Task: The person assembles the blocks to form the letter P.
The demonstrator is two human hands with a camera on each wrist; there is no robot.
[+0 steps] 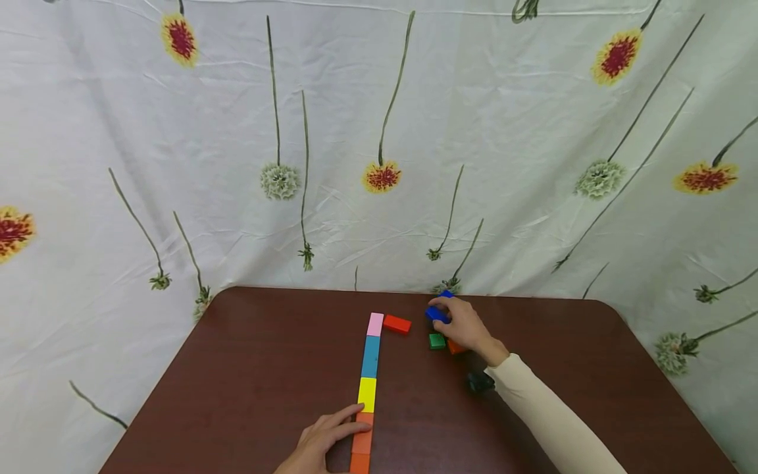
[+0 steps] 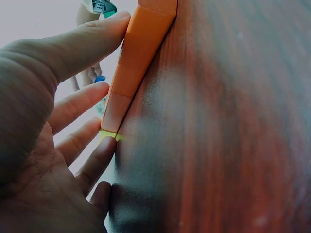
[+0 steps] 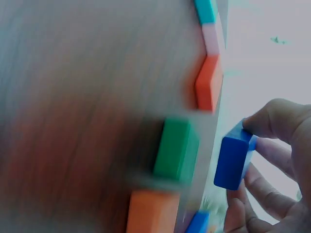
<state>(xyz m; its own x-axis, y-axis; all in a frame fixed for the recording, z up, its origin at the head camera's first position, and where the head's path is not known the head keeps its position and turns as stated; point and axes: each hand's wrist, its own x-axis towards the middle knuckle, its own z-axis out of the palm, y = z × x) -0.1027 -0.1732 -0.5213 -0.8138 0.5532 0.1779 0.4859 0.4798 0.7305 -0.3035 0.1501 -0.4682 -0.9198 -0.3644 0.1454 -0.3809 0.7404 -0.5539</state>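
R hand [image 1: 464, 324] grips 1 blue block [image 1: 437, 315], outstretched L hand [image 1: 320, 436] touches multicolor block row [image 1: 370, 357] on brn tbl [image 1: 266, 355].

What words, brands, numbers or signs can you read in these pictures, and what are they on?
None that I can read.
The row of blocks and the blue block in the right hand show plain colors.
The cloth shows flowers and stems, no lettering.
The dark object by the right wrist is too small to check.
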